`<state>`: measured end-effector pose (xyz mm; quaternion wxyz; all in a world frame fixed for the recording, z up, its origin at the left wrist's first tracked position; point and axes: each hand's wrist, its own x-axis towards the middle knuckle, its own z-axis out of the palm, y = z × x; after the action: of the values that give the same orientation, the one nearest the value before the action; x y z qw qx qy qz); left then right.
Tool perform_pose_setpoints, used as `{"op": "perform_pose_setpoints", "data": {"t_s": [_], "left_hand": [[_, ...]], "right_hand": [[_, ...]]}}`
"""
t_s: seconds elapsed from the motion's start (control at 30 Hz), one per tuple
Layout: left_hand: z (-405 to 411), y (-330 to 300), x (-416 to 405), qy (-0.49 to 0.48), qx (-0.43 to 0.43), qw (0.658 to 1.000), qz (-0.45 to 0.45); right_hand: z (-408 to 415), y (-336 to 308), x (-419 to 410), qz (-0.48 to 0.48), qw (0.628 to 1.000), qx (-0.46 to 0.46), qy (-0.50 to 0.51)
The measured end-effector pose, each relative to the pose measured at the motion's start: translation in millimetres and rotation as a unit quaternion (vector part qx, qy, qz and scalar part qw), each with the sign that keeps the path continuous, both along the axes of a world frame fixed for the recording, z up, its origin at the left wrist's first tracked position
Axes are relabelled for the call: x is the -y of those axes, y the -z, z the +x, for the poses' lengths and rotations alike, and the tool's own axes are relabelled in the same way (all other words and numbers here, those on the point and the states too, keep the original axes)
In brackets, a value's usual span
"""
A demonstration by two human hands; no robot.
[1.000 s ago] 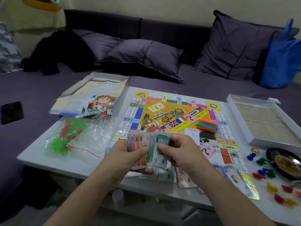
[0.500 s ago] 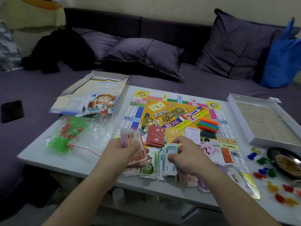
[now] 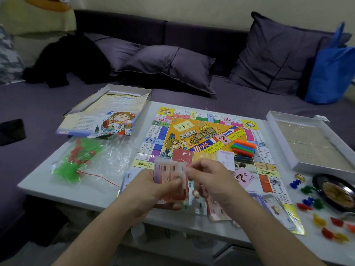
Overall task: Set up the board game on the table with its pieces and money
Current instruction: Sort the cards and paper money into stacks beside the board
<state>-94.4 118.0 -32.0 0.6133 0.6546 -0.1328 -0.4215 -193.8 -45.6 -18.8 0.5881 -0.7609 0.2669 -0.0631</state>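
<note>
The colourful game board point(image 3: 201, 131) lies open on the white table point(image 3: 63, 181). My left hand point(image 3: 153, 187) holds a stack of play money point(image 3: 171, 175) upright above the board's near edge. My right hand point(image 3: 209, 179) pinches the stack's right side with curled fingers. More banknotes point(image 3: 217, 212) lie spread on the table under my hands. A red card deck point(image 3: 182, 156) rests on the board just beyond the stack. Coloured sticks point(image 3: 244, 147) are piled on the board's right part. Small coloured pawns point(image 3: 311, 200) are scattered at the right.
A plastic bag of green and red pieces point(image 3: 76, 160) lies at the left. The box lid with a rules sheet point(image 3: 107, 116) sits at the far left, a white box tray point(image 3: 307, 143) at the right, a dark round dish point(image 3: 338, 192) near it. A sofa with cushions point(image 3: 172, 62) stands behind.
My right hand laid the green notes down on the table and has come back to the stack in my left hand. The left hand has lifted the stack slightly.
</note>
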Motion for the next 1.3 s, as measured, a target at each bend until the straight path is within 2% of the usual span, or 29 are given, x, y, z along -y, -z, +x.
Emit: {"op": "perform_pose_setpoints", "data": {"t_s": [0.13,0.37,0.53,0.63,0.73,0.93,1.13,1.23,1.3], "left_hand": [[-1,-2,1,0.043,-0.03,0.998,-0.017],[-4,-3,5,0.021,0.019,1.0,0.006],[-7,-6,13,0.02,0.011,1.0,0.008],[-5,-5,18,-0.011,-0.002,1.0,0.02],[-1,-2,21,-0.04,-0.041,0.998,0.027],[-4,0,25,-0.042,-0.044,0.998,0.036],[-14,-3,31,-0.017,-0.053,0.998,0.013],[-19,-5,35,0.001,-0.044,0.999,0.012],[-21,-5,37,0.011,-0.039,0.999,0.012]], "right_hand": [[-2,4,-1,-0.051,0.999,0.0,0.0],[-10,-3,6,0.0,1.0,0.016,-0.005],[-15,-3,13,-0.017,1.0,0.003,0.007],[-22,-9,32,-0.044,0.997,-0.031,0.057],[-32,-11,52,-0.125,0.985,-0.081,0.084],[-39,5,54,-0.176,0.966,-0.186,0.049],[-41,11,40,-0.238,0.943,-0.231,0.03],[-45,8,41,-0.304,0.929,-0.203,0.056],[-47,3,42,-0.231,0.962,-0.128,0.063]]}}
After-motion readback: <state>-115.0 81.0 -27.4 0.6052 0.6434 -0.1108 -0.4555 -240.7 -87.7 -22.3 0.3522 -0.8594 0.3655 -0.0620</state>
